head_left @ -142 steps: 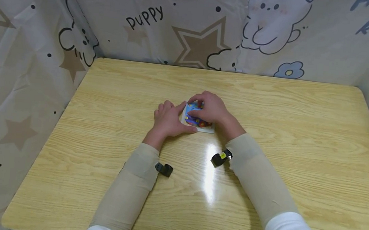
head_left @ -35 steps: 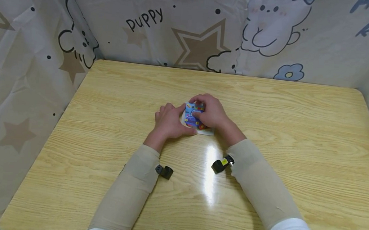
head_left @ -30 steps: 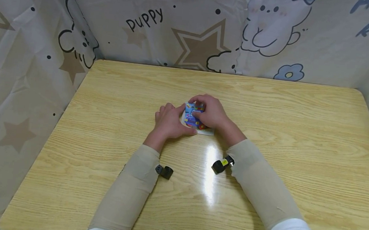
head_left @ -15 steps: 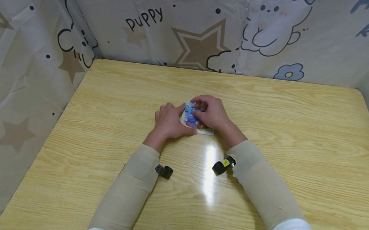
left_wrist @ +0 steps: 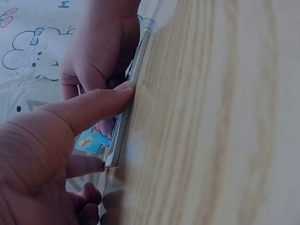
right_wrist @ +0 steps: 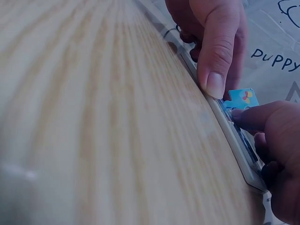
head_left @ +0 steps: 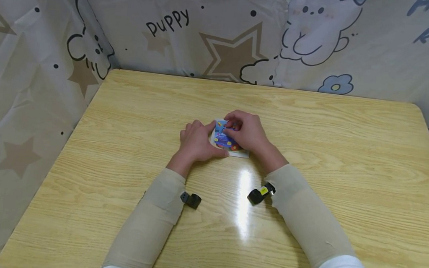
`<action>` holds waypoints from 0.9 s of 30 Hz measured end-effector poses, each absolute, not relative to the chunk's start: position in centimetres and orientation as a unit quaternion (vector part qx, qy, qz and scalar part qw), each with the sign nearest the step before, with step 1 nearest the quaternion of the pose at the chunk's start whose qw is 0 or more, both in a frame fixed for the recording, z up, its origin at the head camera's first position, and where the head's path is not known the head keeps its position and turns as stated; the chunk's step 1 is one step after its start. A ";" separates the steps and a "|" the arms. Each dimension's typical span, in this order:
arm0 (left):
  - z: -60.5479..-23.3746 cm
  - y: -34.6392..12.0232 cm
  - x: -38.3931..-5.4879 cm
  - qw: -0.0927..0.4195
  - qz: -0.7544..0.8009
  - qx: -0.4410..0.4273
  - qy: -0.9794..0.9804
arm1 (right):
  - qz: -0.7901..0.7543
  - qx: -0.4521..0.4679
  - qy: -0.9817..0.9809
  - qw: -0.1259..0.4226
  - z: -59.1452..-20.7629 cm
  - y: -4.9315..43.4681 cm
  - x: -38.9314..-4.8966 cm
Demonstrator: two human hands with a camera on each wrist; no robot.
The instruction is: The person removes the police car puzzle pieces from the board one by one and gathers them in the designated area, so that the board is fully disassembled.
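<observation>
A small jigsaw puzzle [head_left: 223, 141] with a blue and purple car-like picture lies in a thin white tray [head_left: 240, 155] mid-table. My left hand [head_left: 196, 141] holds the tray from its left side, thumb along the near edge and index finger at the far left corner. Over the puzzle's right part is my right hand [head_left: 250, 132], fingers curled, thumb and fingertips at a light-blue puzzle piece [right_wrist: 243, 97] with a small flower-like print. That piece tilts up above the tray in both wrist views. The right hand hides much of the puzzle.
The wooden table [head_left: 125, 114] extends all round the tray, with a bright reflection in front. A printed cloth [head_left: 141, 52] hangs behind and at the sides. Each forearm wears a beige sleeve with a small black camera [head_left: 191, 200] at the wrist.
My right hand has shifted slightly to the right, uncovering more of the puzzle's upper left part. The left hand and the tray have hardly moved.
</observation>
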State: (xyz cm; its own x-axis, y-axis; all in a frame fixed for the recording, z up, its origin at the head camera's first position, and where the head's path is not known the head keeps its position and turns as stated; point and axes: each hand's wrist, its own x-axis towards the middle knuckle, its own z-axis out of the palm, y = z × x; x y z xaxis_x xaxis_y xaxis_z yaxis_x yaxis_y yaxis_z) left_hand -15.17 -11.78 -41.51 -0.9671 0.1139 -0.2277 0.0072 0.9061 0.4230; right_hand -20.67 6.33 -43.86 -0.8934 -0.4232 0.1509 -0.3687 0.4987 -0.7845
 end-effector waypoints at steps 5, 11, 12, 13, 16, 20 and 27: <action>-41.7 -11.8 -15.2 0.123 0.215 0.032 0.968 | -0.435 -0.241 0.867 0.020 -44.0 6.4 -20.8; -41.7 -11.8 -15.2 0.123 0.219 0.031 0.967 | -0.437 -0.243 0.866 0.019 -44.3 6.3 -20.9; -41.7 -11.8 -15.2 0.122 0.218 0.032 0.968 | -0.439 -0.242 0.865 0.020 -44.3 6.3 -20.9; -41.6 -11.8 -15.2 0.122 0.218 0.032 0.968 | -0.442 -0.240 0.864 0.021 -44.3 6.3 -20.9; -41.6 -11.7 -15.2 0.121 0.217 0.034 0.968 | -0.450 -0.232 0.862 0.029 -44.3 6.4 -20.8; -41.6 -11.7 -15.1 0.119 0.217 0.033 0.968 | -0.457 -0.228 0.859 0.040 -44.1 6.6 -20.7; -41.8 -11.7 -15.1 0.118 0.217 0.032 0.968 | -0.456 -0.243 0.855 0.036 -43.9 7.0 -20.7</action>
